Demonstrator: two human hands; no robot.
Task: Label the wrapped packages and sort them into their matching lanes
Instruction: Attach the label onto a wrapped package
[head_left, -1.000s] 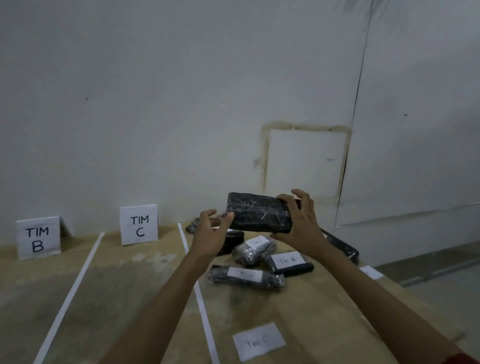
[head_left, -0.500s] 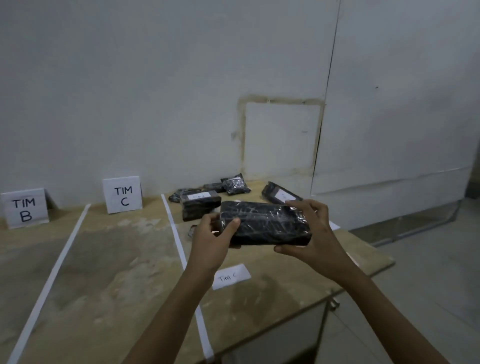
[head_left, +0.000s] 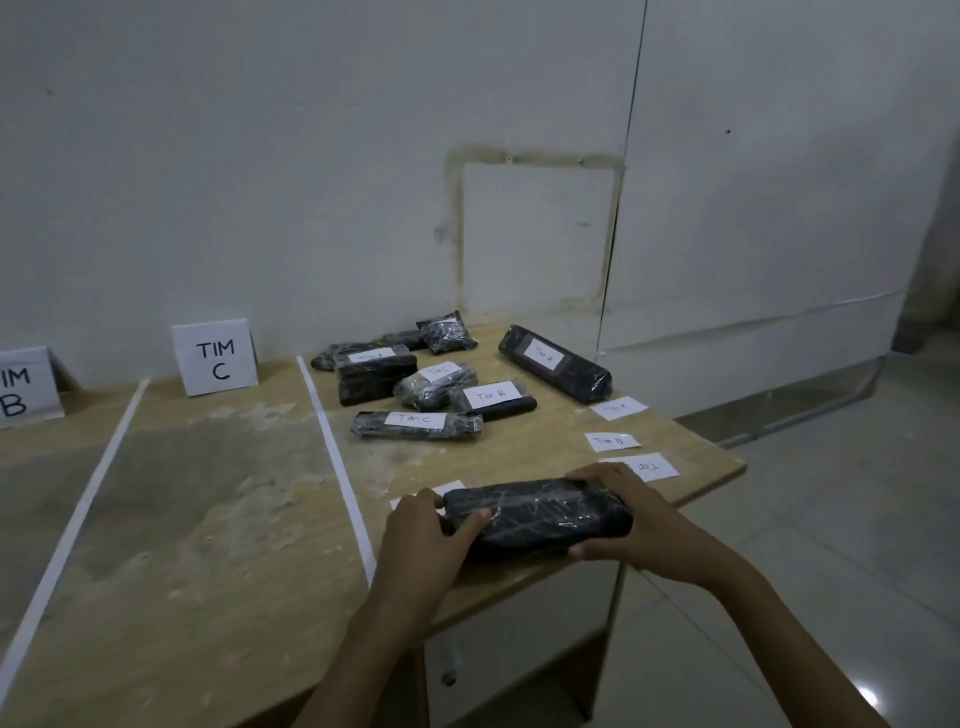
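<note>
A black plastic-wrapped package (head_left: 537, 517) without a visible label lies low over the table's near right edge. My left hand (head_left: 423, 535) grips its left end and my right hand (head_left: 631, 519) grips its right end. It partly covers a loose paper label (head_left: 452, 489). Behind it lie several wrapped packages, among them one marked TIM C (head_left: 415, 423), one marked TIM B (head_left: 493, 399) and a long one marked TIM A (head_left: 553, 361). Loose labels lie at the right: TIM A (head_left: 618, 408), TIM B (head_left: 612, 441), and one seen upside down (head_left: 652, 466).
A TIM C sign (head_left: 215, 357) and a TIM B sign (head_left: 23, 387) stand against the wall. White tape lines (head_left: 332, 457) (head_left: 78, 519) split the wooden table (head_left: 208, 519) into lanes. The table's right edge drops to a tiled floor (head_left: 831, 571).
Both hands have brought the package down from chest height toward me to the table's near edge. The camera has tilted down and back, showing more of the table.
</note>
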